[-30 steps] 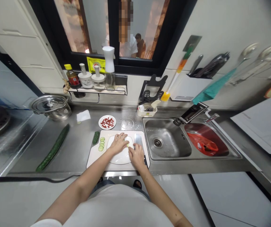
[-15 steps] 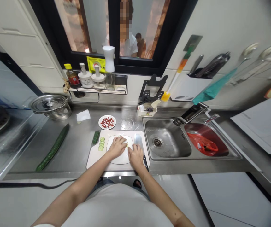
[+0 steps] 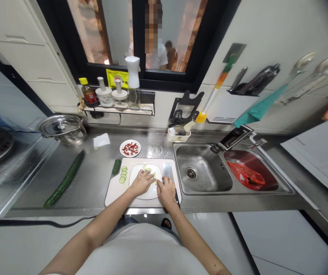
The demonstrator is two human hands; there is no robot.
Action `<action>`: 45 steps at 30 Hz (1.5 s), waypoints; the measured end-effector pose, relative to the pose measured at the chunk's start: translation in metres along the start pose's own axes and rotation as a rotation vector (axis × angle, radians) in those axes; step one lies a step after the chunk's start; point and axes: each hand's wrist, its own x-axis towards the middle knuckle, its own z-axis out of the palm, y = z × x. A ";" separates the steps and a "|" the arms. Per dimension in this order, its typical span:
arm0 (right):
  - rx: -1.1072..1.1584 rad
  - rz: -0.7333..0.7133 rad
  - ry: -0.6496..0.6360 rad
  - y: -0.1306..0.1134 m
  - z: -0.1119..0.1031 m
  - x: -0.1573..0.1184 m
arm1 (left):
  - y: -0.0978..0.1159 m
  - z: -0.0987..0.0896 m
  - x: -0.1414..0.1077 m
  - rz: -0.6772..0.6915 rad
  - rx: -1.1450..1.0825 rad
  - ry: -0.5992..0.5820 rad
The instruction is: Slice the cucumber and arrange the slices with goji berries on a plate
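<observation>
Cucumber slices [image 3: 148, 169] on plate [image 3: 149, 194], some at fingertips. Left hand [image 3: 141, 184] curved, right hand [image 3: 167, 191] bent; can't tell whether either pinches one. Brushing fingers could skew slices. Knife [image 3: 167, 170] partly hidden by right hand: careless bump might shift it.

Soft light, glare on counter [image 3: 95, 183], stretched edges

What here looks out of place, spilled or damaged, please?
A crumpled red bag lies in the right sink basin, perhaps an odd spot for one. Droplets dot the counter behind the cutting board, possibly splashed water. I see no damage.
</observation>
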 end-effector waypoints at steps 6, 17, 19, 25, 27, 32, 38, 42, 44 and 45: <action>0.000 0.009 -0.006 -0.002 -0.001 0.002 | 0.001 0.001 -0.001 -0.008 -0.009 0.001; 0.012 0.033 -0.028 -0.004 -0.003 0.006 | 0.005 -0.001 0.000 -0.046 -0.017 -0.003; 0.012 0.042 -0.037 -0.004 -0.003 0.007 | 0.006 -0.003 0.001 -0.050 -0.019 -0.006; 0.027 0.050 -0.010 -0.006 -0.004 0.009 | 0.014 -0.011 0.006 -0.117 -0.066 -0.002; 0.052 0.048 0.035 -0.004 -0.005 0.008 | 0.017 -0.014 0.005 -0.172 -0.101 0.033; 0.156 0.036 0.153 0.003 -0.011 0.003 | 0.021 -0.020 -0.011 -0.420 -0.219 0.199; 0.239 0.017 0.259 0.006 -0.020 -0.008 | 0.013 -0.028 -0.056 -0.619 -0.273 0.281; 0.269 0.002 0.291 0.007 -0.020 -0.011 | 0.007 -0.036 -0.083 -0.787 -0.248 0.266; 0.291 -0.001 0.292 0.006 -0.020 -0.011 | 0.004 -0.040 -0.091 -0.902 -0.220 0.269; 0.303 -0.004 0.288 0.006 -0.020 -0.010 | 0.003 -0.041 -0.094 -0.955 -0.205 0.268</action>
